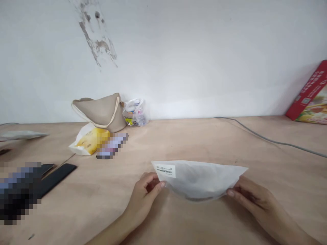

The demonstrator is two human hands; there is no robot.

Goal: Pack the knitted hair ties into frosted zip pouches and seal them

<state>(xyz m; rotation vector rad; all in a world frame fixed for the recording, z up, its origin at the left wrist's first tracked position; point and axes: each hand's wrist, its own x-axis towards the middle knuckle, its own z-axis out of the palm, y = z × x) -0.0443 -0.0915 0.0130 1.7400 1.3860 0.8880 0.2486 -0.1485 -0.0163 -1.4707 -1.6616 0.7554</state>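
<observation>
A flat white pouch [201, 178] with a small barcode label at its left corner is held just above the wooden table [199, 139]. My left hand [144, 197] pinches the pouch's left end between thumb and fingers. My right hand [251, 199] grips its right end, fingers curled beneath. The pouch sags in the middle between both hands.
A beige bag [102, 112] stands at the wall with a clear plastic bag [135, 112] beside it and a yellow-white packet [89, 141] in front. A dark phone [57, 177] lies at the left. A grey cable [268, 139] runs right; a red box [310, 95] leans there.
</observation>
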